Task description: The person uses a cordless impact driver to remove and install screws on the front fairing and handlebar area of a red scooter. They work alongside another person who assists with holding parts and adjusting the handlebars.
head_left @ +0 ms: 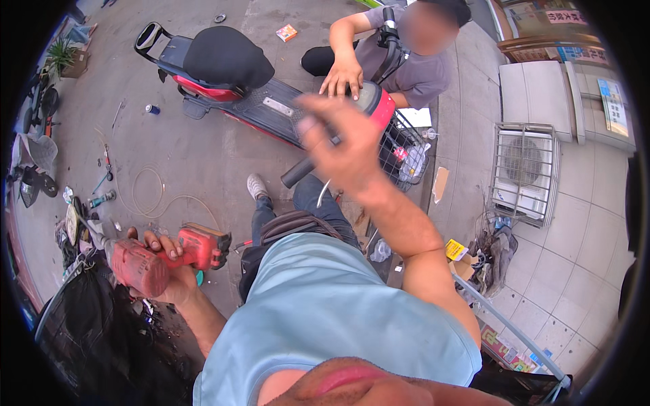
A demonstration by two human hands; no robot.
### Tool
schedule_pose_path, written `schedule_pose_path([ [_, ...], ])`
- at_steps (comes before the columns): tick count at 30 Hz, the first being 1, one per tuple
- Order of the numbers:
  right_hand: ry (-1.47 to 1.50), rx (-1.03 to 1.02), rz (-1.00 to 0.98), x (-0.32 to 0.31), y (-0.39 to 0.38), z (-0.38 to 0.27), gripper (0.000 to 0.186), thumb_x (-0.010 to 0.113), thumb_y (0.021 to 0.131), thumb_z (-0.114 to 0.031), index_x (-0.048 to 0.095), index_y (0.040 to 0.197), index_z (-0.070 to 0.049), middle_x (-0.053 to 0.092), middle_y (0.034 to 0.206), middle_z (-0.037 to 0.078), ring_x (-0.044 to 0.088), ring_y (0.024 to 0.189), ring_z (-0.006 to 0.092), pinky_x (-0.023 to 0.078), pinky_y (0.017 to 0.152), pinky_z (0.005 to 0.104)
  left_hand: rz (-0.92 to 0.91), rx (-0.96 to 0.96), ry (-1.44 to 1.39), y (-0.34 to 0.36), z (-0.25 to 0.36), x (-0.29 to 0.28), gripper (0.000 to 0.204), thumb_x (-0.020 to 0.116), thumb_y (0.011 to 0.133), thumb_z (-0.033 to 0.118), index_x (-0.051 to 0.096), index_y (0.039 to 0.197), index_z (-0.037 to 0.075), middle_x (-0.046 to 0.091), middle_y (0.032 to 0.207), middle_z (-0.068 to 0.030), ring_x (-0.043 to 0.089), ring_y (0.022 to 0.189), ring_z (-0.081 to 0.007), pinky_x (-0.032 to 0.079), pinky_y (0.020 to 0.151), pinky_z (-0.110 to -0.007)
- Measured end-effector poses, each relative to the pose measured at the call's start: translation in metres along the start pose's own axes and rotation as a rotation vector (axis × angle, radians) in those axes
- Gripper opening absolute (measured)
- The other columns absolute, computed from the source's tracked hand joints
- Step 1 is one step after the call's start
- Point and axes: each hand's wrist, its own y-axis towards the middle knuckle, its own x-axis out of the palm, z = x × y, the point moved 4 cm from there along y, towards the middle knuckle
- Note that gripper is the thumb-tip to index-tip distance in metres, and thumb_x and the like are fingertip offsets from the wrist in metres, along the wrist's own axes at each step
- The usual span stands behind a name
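Observation:
My left hand (159, 260) is wrapped round the handle of a worn red cordless impact wrench (145, 267), held at the lower left. The wrench's grey nose points up and left, its battery to the right. My right hand (342, 145), blurred by motion, is raised in front of a red and black electric scooter (271, 105). Its fingers are bent and apart, with nothing visible between them. It covers part of the handlebar, whose black grip (298, 172) shows below. A person crouches beyond the scooter, one hand (344, 76) resting on its front part.
A wire basket (403, 152) with bags is on the scooter's front. At the right, a caged air-conditioner unit (525, 169) stands by the wall. A clear hose (149, 196), a blue can (152, 109) and an orange box (287, 32) lie on the ground. Scraps and a cardboard box (464, 267) lie lower right.

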Motion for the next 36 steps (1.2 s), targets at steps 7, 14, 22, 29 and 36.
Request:
schedule_pose_path([
  [7,0.005,1.108,0.545,-0.133,-0.074,0.394,0.025,0.056,0.091,0.000,0.063,0.115,0.005,0.069,0.093,0.014,0.068,0.069,0.0190,0.054,0.053,0.0298,0.244,-0.071,0.129,0.025,0.012,-0.053,0.096,0.065,0.082,0.070,0.038,0.144,0.003,0.051,0.099,-0.0070,0.049,0.077,-0.0176,0.040,0.069,-0.032],
  [14,0.260,1.272,0.270,-0.093,-0.074,0.508,0.013,0.055,0.098,-0.010,0.066,0.104,-0.007,0.068,0.093,0.007,0.065,0.069,0.0196,0.056,0.060,0.0378,0.403,-0.082,0.234,0.031,0.023,-0.066,0.090,0.062,0.084,0.071,0.043,0.138,0.003,0.051,0.099,-0.0072,0.048,0.078,-0.0196,0.040,0.069,-0.034],
  [22,0.275,1.246,0.224,-0.090,-0.088,0.475,0.021,0.051,0.099,-0.011,0.068,0.111,-0.005,0.071,0.092,0.006,0.067,0.080,0.0187,0.054,0.067,0.0340,0.356,-0.146,0.208,0.061,-0.002,-0.069,0.086,0.061,0.088,0.066,0.041,0.142,0.002,0.054,0.099,-0.0087,0.049,0.081,-0.0200,0.041,0.074,-0.033],
  [29,0.306,1.465,-0.016,-0.091,-0.103,0.419,0.021,0.055,0.092,-0.002,0.062,0.111,-0.002,0.068,0.101,0.009,0.068,0.091,0.0212,0.059,0.080,0.0375,0.358,-0.181,0.221,0.080,-0.014,-0.059,0.085,0.062,0.087,0.065,0.041,0.142,0.004,0.052,0.102,-0.0094,0.048,0.082,-0.0202,0.041,0.075,-0.034],
  [36,0.369,1.454,0.081,-0.073,-0.121,0.453,0.013,0.059,0.089,0.006,0.063,0.101,0.004,0.068,0.088,0.012,0.069,0.072,0.0225,0.058,0.061,0.0329,0.419,-0.197,0.262,0.088,-0.016,-0.056,0.078,0.057,0.090,0.066,0.045,0.138,0.005,0.054,0.100,-0.0103,0.051,0.083,-0.0211,0.043,0.073,-0.035],
])
